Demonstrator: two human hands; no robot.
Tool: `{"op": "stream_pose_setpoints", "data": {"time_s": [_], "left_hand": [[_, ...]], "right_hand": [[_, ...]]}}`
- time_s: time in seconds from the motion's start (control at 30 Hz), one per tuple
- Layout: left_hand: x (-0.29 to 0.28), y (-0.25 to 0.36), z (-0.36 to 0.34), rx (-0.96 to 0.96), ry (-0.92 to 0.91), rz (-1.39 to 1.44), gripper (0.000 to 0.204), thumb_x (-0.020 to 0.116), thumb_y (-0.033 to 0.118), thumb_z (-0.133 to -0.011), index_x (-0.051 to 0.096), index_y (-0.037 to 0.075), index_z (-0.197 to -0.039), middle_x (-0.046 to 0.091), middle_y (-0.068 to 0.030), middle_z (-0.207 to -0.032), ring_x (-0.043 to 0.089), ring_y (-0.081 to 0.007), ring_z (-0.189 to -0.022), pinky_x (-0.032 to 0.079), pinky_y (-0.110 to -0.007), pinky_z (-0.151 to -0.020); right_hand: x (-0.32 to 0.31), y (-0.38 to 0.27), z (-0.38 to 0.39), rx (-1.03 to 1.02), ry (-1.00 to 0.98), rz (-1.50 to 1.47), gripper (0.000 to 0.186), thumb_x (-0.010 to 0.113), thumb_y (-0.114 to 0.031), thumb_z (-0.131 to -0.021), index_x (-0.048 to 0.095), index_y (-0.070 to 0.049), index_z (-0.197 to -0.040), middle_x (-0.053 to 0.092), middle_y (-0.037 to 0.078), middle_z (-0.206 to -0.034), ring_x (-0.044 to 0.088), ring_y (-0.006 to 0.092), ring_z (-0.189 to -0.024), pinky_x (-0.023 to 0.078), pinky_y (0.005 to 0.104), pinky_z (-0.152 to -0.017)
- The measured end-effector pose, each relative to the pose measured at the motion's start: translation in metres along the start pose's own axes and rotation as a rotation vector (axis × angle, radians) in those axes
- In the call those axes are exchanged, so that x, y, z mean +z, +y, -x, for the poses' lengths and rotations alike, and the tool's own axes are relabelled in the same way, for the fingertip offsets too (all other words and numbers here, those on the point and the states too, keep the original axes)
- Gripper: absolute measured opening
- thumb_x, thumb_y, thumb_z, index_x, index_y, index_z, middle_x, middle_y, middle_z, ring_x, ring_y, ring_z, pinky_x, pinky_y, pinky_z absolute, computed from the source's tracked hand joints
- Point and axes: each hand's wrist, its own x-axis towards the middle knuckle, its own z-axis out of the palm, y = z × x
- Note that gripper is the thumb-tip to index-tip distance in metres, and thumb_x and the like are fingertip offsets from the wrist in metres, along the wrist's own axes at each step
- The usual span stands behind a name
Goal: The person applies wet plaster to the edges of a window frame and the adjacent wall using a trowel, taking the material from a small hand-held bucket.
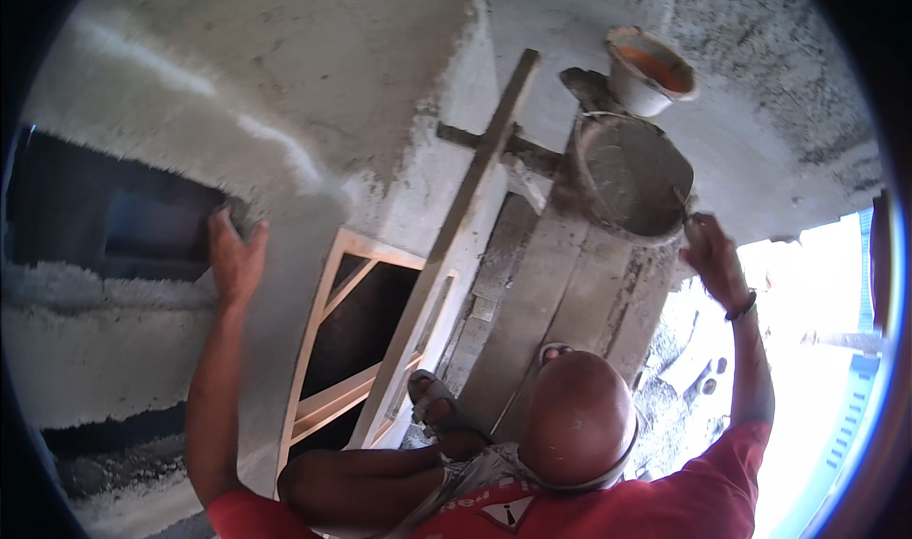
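My left hand (238, 262) is raised to the grey plastered wall, at the edge of a dark rectangular opening (119, 207). Its fingers hook over that edge while the thumb rests apart on the plaster. A small dark grey patch shows between them; I cannot tell whether it is loose mortar or the wall. On the other side, my right hand (712, 259) is closed beside the rim of a mortar-caked bucket (581, 164). It seems to grip a trowel (679, 197) dipping into the wet grey mortar (636, 173); the fingers hide most of the handle.
Beyond the bucket stands a smaller white pail (641, 93), orange inside. A long timber (465, 216) leans across a wooden frame (318, 344). My feet (432, 397) are by grey planks (546, 297), with a bright drop-off showing at the right. My bent knee (579, 420) is in front.
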Motion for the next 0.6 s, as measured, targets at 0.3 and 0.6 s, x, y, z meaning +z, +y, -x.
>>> {"op": "stream_pose_setpoints", "data": {"time_s": [0.3,0.6], "left_hand": [[-0.008,-0.002,0.009,-0.111,-0.061,-0.046,0.06,0.064,0.025,-0.087,0.041,-0.008,-0.132,0.047,-0.0257,-0.13,0.046,-0.0399,-0.122,0.038,-0.044,-0.1],[-0.001,-0.008,0.004,-0.042,-0.061,-0.045,0.059,0.064,0.023,-0.086,0.042,-0.009,-0.13,0.048,-0.0263,-0.128,0.047,-0.041,-0.121,0.037,-0.044,-0.1]], "right_hand": [[-0.025,0.048,-0.106,-0.016,-0.293,0.705,0.02,0.053,-0.01,-0.082,0.069,-0.013,-0.094,0.069,0.011,-0.087,0.068,0.0298,-0.084,0.055,0.0423,-0.076],[0.061,0.087,-0.132,-0.341,-0.538,0.517,0.02,0.056,-0.024,-0.086,0.068,-0.009,-0.09,0.068,0.014,-0.084,0.068,0.0328,-0.083,0.055,0.0431,-0.074]]}}
